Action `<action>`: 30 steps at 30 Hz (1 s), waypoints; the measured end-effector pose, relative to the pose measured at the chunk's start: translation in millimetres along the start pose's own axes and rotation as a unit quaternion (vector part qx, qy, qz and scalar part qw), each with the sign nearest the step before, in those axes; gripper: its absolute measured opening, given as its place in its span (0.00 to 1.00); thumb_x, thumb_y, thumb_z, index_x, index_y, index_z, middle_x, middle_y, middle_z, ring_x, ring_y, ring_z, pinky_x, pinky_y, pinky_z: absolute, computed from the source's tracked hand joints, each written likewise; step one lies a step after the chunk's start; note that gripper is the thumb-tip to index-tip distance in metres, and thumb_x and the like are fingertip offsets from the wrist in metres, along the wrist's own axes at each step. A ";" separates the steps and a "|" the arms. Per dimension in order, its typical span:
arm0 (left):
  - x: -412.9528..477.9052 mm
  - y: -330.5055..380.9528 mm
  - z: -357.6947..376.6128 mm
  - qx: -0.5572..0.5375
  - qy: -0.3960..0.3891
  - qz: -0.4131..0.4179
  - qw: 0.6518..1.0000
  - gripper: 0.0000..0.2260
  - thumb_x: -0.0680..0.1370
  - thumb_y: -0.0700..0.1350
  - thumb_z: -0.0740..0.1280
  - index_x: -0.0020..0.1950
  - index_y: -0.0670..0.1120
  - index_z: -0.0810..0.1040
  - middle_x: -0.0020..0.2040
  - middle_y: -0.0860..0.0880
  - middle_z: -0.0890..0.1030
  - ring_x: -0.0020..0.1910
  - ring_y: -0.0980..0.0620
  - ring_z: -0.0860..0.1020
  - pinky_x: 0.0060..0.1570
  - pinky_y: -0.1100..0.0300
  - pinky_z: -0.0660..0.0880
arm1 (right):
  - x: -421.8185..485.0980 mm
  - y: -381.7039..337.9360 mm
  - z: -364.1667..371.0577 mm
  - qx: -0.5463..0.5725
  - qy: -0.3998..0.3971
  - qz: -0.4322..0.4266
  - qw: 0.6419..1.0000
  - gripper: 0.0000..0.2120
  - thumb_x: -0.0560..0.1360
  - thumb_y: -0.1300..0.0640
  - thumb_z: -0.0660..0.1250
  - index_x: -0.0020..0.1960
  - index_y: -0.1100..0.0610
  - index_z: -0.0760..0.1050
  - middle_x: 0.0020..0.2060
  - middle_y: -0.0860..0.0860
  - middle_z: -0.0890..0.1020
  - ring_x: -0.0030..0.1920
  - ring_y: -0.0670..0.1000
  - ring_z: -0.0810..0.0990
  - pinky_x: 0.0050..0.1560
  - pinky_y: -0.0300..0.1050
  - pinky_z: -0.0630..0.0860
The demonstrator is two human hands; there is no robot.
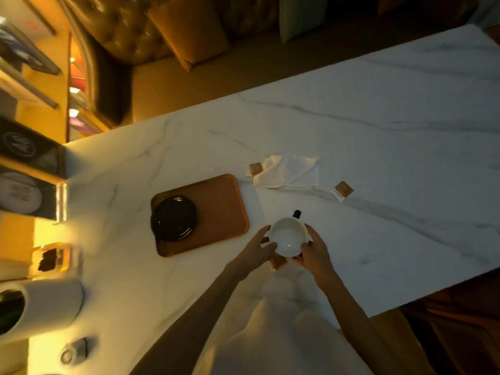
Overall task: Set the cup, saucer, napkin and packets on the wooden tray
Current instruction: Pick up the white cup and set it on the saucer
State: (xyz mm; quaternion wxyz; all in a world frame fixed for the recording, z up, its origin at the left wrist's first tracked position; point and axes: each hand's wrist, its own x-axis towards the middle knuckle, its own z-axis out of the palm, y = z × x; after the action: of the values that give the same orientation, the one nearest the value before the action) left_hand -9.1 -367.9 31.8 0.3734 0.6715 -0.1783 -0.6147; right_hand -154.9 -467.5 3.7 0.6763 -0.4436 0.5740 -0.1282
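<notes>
A cup (287,236), white inside with a dark handle at its far side, is held between both hands just right of the wooden tray (219,204). My left hand (257,249) cups its left side and my right hand (313,253) grips its right side. A black saucer (173,219) lies on the tray's left end. A white napkin (288,171) lies crumpled on the marble beyond the tray. One brown packet (255,168) touches the napkin's left edge, another (343,190) lies to its right. A third packet (277,262) peeks out under the cup.
The white marble table (392,131) stretches far to the right. At the left edge stand a white cylindrical container (40,309), a clear holder with dark contents (54,259) and a small round object (74,351). A sofa with cushions (189,31) lies beyond the table.
</notes>
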 end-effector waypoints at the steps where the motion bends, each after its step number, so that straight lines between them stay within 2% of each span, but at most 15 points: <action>1: -13.7 -7.1 -9.5 -0.029 0.023 -0.005 0.999 0.21 0.81 0.48 0.65 0.71 0.59 0.61 0.69 0.46 0.72 0.65 0.45 0.75 0.61 0.52 0.75 | -6.3 -2.0 12.0 -0.021 -0.037 -0.017 0.999 0.25 0.73 0.69 0.61 0.64 0.48 0.72 0.59 0.55 0.75 0.56 0.60 0.76 0.35 0.51 0.84; 3: -39.5 -22.0 -26.9 -0.084 0.078 -0.010 0.993 0.20 0.80 0.49 0.66 0.68 0.59 0.63 0.67 0.46 0.73 0.63 0.46 0.76 0.62 0.51 0.76 | -19.0 -4.9 36.8 -0.069 -0.100 -0.042 0.992 0.26 0.72 0.70 0.59 0.64 0.48 0.73 0.57 0.59 0.77 0.52 0.62 0.78 0.37 0.56 0.84; 7: -87.5 -51.8 -54.8 -0.196 0.174 0.003 0.965 0.18 0.79 0.46 0.68 0.66 0.55 0.66 0.64 0.42 0.77 0.58 0.43 0.80 0.59 0.48 0.79 | -46.0 -7.9 85.5 -0.124 -0.206 -0.058 0.969 0.25 0.75 0.69 0.61 0.64 0.45 0.69 0.59 0.56 0.75 0.57 0.59 0.76 0.37 0.44 0.84; 11: -129.2 -73.3 -65.6 -0.259 0.237 0.016 0.936 0.19 0.80 0.43 0.66 0.69 0.53 0.66 0.63 0.43 0.77 0.60 0.42 0.79 0.59 0.47 0.79 | -68.3 0.1 121.2 -0.189 -0.254 -0.116 0.942 0.22 0.76 0.65 0.65 0.69 0.56 0.69 0.60 0.57 0.77 0.56 0.57 0.78 0.37 0.37 0.82; 13: -144.6 -80.4 -65.9 -0.273 0.264 0.028 0.925 0.19 0.80 0.40 0.66 0.67 0.54 0.68 0.63 0.45 0.76 0.62 0.41 0.77 0.56 0.50 0.81 | -78.0 6.6 135.2 -0.201 -0.283 -0.108 0.932 0.22 0.77 0.65 0.64 0.70 0.56 0.68 0.60 0.58 0.78 0.55 0.57 0.79 0.40 0.40 0.83; 14: -151.0 -83.6 -65.5 -0.275 0.279 0.035 0.919 0.18 0.80 0.38 0.66 0.67 0.53 0.69 0.62 0.45 0.76 0.62 0.41 0.77 0.52 0.53 0.81 | -83.1 10.1 140.1 -0.203 -0.295 -0.105 0.928 0.21 0.78 0.63 0.63 0.70 0.56 0.68 0.59 0.59 0.78 0.55 0.58 0.80 0.44 0.46 0.84; 16: -160.3 -90.3 -64.5 -0.294 0.312 0.031 0.903 0.20 0.79 0.35 0.65 0.69 0.48 0.70 0.61 0.42 0.76 0.61 0.39 0.77 0.49 0.54 0.81 | -90.3 18.4 146.4 -0.216 -0.305 -0.111 0.921 0.23 0.77 0.57 0.64 0.71 0.58 0.66 0.60 0.62 0.77 0.57 0.61 0.80 0.50 0.57 0.82; 17: -164.1 -93.7 -63.9 -0.311 0.326 0.020 0.893 0.21 0.78 0.33 0.65 0.70 0.47 0.70 0.62 0.40 0.76 0.61 0.38 0.76 0.50 0.51 0.81 | -92.8 22.9 147.9 -0.227 -0.309 -0.112 0.917 0.25 0.77 0.56 0.64 0.72 0.57 0.64 0.61 0.62 0.77 0.57 0.62 0.79 0.50 0.57 0.82; 20: -171.8 -102.7 -61.1 -0.357 0.347 -0.010 0.867 0.24 0.77 0.30 0.64 0.72 0.45 0.69 0.65 0.37 0.75 0.62 0.35 0.76 0.52 0.47 0.80 | -98.8 33.9 149.7 -0.249 -0.313 -0.107 0.910 0.25 0.79 0.59 0.63 0.74 0.55 0.62 0.63 0.60 0.76 0.58 0.61 0.79 0.49 0.54 0.83; 25: -180.8 -112.9 -59.0 -0.369 0.348 -0.028 0.861 0.25 0.77 0.31 0.65 0.72 0.46 0.68 0.63 0.38 0.75 0.61 0.36 0.77 0.43 0.54 0.81 | -107.1 41.4 151.7 -0.266 -0.305 -0.097 0.909 0.25 0.79 0.56 0.63 0.75 0.55 0.61 0.65 0.60 0.75 0.60 0.61 0.78 0.46 0.47 0.82; 30: -183.5 -114.7 -62.3 -0.349 0.333 -0.026 0.876 0.24 0.78 0.33 0.66 0.71 0.48 0.67 0.63 0.38 0.75 0.60 0.38 0.77 0.50 0.51 0.81 | -109.1 45.7 152.9 -0.260 -0.305 -0.092 0.912 0.27 0.78 0.58 0.65 0.75 0.54 0.61 0.65 0.57 0.74 0.61 0.59 0.77 0.45 0.44 0.82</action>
State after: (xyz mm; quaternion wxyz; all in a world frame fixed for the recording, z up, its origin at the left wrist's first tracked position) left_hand -7.7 -146.7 74.0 0.6043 0.6672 0.2000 -0.3869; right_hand -67.7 -297.6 33.9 0.6647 -0.6718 0.3096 0.1051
